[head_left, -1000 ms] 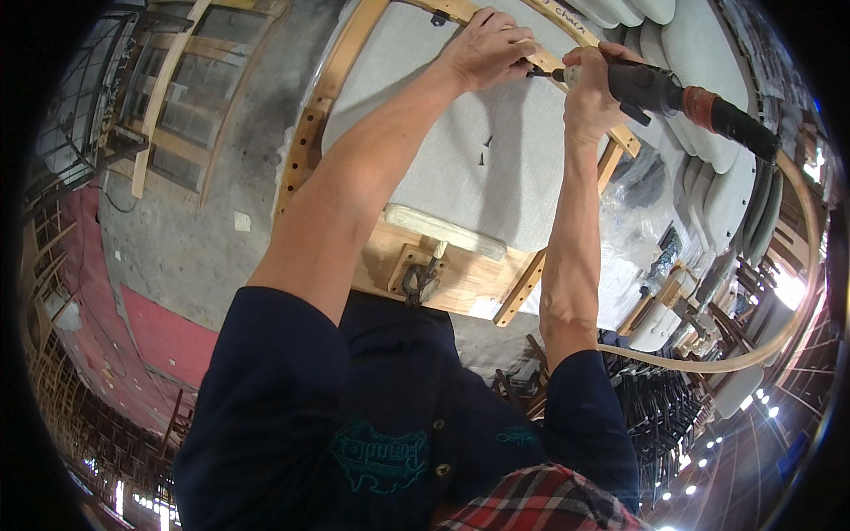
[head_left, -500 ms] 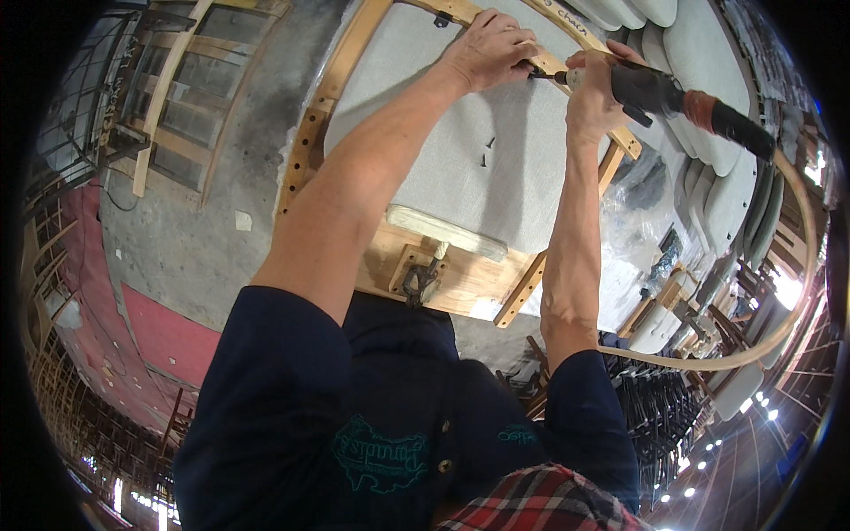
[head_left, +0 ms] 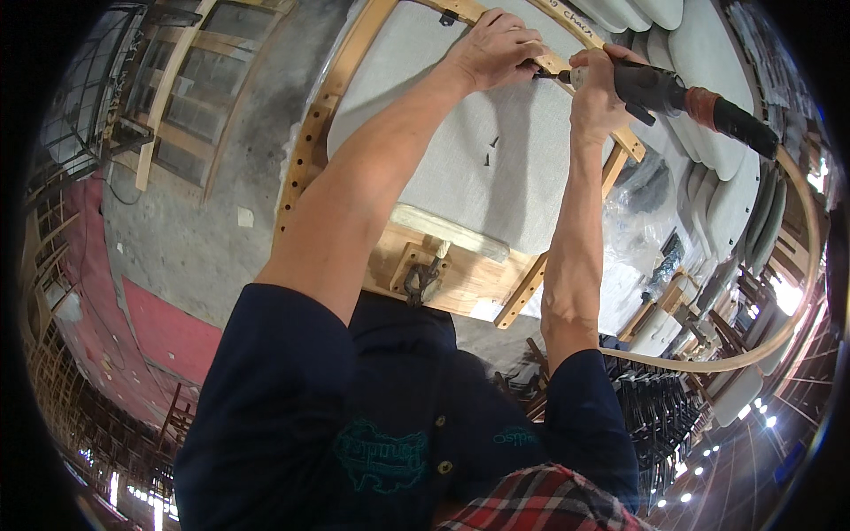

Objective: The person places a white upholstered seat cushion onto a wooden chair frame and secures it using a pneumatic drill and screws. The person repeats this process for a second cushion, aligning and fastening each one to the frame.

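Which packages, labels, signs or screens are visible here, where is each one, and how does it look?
Handwritten marking: dark ink on the pale wooden frame, top rail, just above the right hand.
Plastic wrap: clear, crumpled sheet right of the frame, beside the stacked grey cushions.
Paper scrap: small pale square on the grey floor, left of the frame.
No screens or signs visible.

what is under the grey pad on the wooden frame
The grey pad lies on the wooden frame, whose curved rails show around its edges, with a plywood board at its near end. Whatever lies beneath its middle is covered.
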